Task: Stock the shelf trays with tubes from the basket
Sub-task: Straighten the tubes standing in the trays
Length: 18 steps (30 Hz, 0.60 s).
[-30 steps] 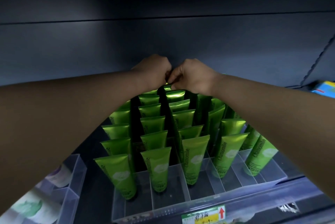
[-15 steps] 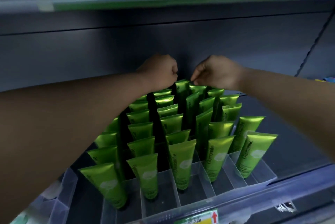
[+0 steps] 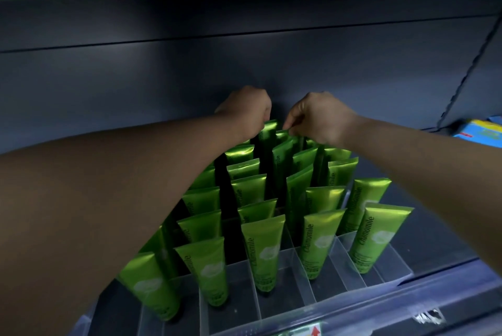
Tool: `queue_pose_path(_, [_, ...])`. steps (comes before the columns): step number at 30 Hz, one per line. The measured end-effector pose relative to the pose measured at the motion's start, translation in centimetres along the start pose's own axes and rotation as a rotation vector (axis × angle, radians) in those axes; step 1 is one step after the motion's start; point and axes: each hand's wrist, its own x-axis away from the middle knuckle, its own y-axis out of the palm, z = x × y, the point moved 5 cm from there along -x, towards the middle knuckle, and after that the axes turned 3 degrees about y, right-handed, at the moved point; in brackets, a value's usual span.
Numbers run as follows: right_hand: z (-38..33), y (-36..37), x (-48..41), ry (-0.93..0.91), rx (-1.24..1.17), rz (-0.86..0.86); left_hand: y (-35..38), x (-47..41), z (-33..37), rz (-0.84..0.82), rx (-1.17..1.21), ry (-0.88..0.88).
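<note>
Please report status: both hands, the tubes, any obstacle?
Left hand curled at tall rear tube, grip hidden. Right hand pinches next tube. Neighbouring tubes crowd close.

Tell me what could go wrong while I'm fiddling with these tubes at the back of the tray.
1. Your left hand and right hand work among the back tubes, which are packed tight and leaning; a tug might topple neighbours.
2. Your left forearm crosses low over the left rows and could knock tubes askew when you pull back.
</note>
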Motion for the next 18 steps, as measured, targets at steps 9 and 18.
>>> queue_pose_path(9, [-1.6, 0.6, -0.3, -0.027, -0.049, -0.028, -0.2, 0.3, -0.2, 0.013, -0.016, 0.001])
queue_pose_path(18, [-1.6, 0.6, -0.7, 0.013, -0.081, -0.103, -0.4, 0.5, 0.1, 0.029, -0.01, 0.015])
